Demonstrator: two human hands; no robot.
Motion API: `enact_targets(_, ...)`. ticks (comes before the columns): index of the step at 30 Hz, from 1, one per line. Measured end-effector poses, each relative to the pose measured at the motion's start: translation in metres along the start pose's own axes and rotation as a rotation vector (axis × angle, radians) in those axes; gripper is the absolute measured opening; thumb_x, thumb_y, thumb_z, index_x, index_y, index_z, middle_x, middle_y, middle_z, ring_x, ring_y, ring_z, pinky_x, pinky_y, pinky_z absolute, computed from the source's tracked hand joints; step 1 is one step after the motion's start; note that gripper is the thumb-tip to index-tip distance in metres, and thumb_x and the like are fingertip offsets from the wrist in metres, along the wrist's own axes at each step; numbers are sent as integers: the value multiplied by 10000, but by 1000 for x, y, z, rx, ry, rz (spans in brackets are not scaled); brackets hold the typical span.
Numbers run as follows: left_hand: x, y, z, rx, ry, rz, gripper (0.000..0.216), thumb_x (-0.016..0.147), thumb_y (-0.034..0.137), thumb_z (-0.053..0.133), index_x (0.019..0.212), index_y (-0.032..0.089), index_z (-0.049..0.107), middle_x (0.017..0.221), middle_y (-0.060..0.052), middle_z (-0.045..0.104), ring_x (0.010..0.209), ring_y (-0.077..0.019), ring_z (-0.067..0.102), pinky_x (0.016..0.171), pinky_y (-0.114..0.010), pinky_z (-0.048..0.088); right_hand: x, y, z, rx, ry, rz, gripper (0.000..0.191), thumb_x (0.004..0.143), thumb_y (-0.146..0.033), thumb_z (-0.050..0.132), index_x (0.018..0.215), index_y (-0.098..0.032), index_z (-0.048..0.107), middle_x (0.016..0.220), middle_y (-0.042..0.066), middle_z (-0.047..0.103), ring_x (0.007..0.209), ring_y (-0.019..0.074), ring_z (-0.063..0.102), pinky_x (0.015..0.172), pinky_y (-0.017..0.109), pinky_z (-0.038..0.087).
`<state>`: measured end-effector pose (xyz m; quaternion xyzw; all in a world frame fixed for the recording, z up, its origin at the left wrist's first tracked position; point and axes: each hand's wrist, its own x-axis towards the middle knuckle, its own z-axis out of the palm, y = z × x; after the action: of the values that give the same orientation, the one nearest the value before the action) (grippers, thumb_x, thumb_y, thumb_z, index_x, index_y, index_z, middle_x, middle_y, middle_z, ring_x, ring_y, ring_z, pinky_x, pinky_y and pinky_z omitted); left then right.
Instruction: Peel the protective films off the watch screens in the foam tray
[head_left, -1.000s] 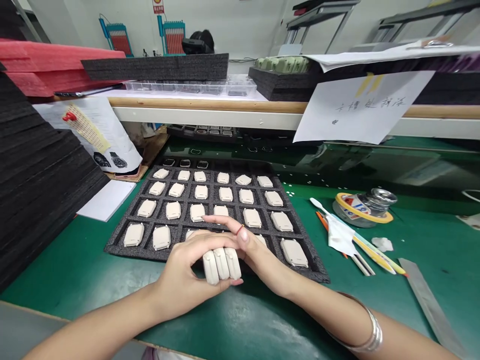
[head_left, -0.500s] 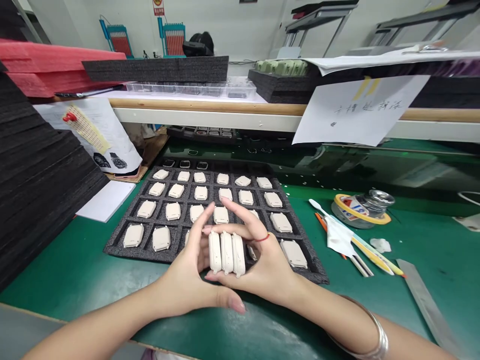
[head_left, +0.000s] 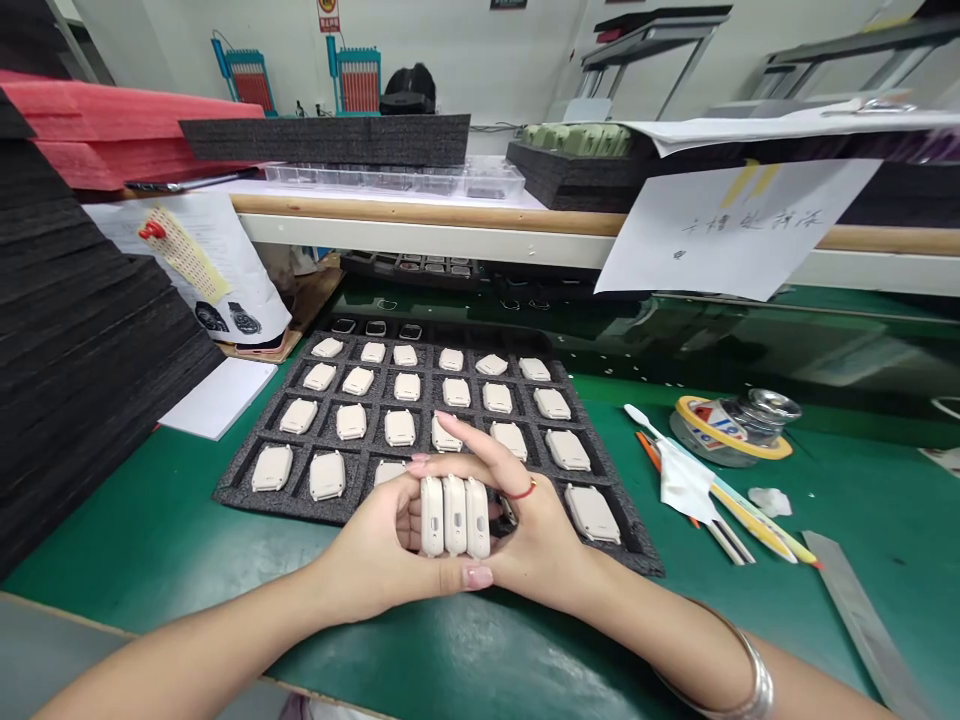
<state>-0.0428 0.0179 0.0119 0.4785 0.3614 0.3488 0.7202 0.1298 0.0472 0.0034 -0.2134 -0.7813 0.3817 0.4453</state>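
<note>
Three cream watch cases stand side by side between my two hands, their narrow sides facing me; small slots show on these sides. My left hand closes on the row from the left, its thumb lying along underneath. From the right, my right hand grips the same row, with one finger raised and the others behind it. Beyond my hands lies a black foam tray, its compartments holding many more cream watch cases. My hands hide part of the tray's front.
Right of the tray lie a toothbrush, a white cloth, a glass jar in a yellow-rimmed dish and a steel ruler. Black foam sheets are stacked at left. A shelf spans the back.
The watch cases have tipped so their slotted sides show more. My left fingers have gone from above to behind the row, and the left thumb has come up against its bottom.
</note>
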Motion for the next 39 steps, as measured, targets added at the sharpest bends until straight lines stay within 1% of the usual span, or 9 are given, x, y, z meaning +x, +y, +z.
enact_targets(4, -4, 2, 0, -46, 39, 85, 381, 781, 414, 782, 1057, 181, 658, 962, -56, 709, 919, -209, 667, 838, -315, 531, 1, -1, -2, -48, -29, -46, 960, 768, -209, 809, 1539, -316, 248, 1220, 60, 702, 1167, 230, 660, 954, 358, 586)
enact_targets(9, -4, 3, -1, -50, -6, 100, 328, 812, 421, 741, 1004, 165, 669, 827, -21, 661, 757, -159, 620, 691, -251, 521, 1, 1, -4, -45, -50, -66, 971, 754, -201, 815, 1536, -295, 247, 1222, 61, 697, 1179, 229, 652, 977, 366, 568)
enact_targets(13, -2, 1, -1, -22, -6, 104, 353, 819, 424, 719, 1036, 156, 642, 922, -56, 676, 828, -185, 639, 765, -295, 537, 1, 1, -4, -37, -57, -68, 964, 760, -201, 810, 1536, -297, 247, 1220, 59, 696, 1198, 227, 641, 928, 334, 591)
enact_targets(16, -2, 1, 3, 50, 71, 116, 327, 798, 379, 732, 1009, 153, 628, 906, -55, 676, 861, -197, 648, 793, -308, 543, 1, 0, -4, -64, -63, -92, 942, 779, -184, 790, 1539, -291, 245, 1219, 63, 694, 1196, 215, 641, 931, 318, 588)
enact_targets(22, 1, 1, 6, 112, 120, 122, 243, 753, 294, 741, 923, 148, 647, 832, -30, 673, 798, -179, 647, 744, -286, 547, 1, 2, -3, -132, -55, -150, 925, 804, -230, 782, 1548, -259, 235, 1205, 78, 698, 1192, 209, 643, 1025, 342, 531)
enact_targets(26, 2, -2, 4, 100, 107, 130, 297, 716, 297, 799, 940, 164, 657, 835, -17, 686, 772, -167, 645, 718, -271, 544, 0, 4, -3, -169, -91, -156, 905, 842, -256, 754, 1560, -259, 203, 1245, 84, 687, 1220, 200, 621, 1047, 337, 506)
enact_targets(34, 1, 1, 7, 230, 144, 215, 238, 689, 218, 801, 894, 166, 692, 807, -13, 728, 757, -169, 668, 680, -249, 543, 2, 4, -2, -303, -143, -322, 734, 985, -290, 552, 1577, -222, 123, 1288, 137, 650, 1249, 204, 583, 1085, 403, 455)
enact_targets(37, -2, 2, 6, 356, 195, 307, 288, 683, 218, 829, 940, 178, 706, 912, -24, 754, 863, -189, 696, 749, -249, 556, 2, 0, -3, -371, -150, -403, 833, 947, -353, 615, 1578, -192, 96, 1326, 168, 607, 1292, 247, 542, 1147, 479, 369)
enact_targets(39, -4, 2, 5, 467, 215, 384, 325, 701, 219, 829, 1003, 202, 711, 968, -15, 759, 892, -183, 704, 770, -238, 559, 2, -4, -4, -294, -105, -404, 942, 882, -478, 678, 1575, -189, 110, 1361, 175, 566, 1292, 270, 536, 1149, 477, 367)
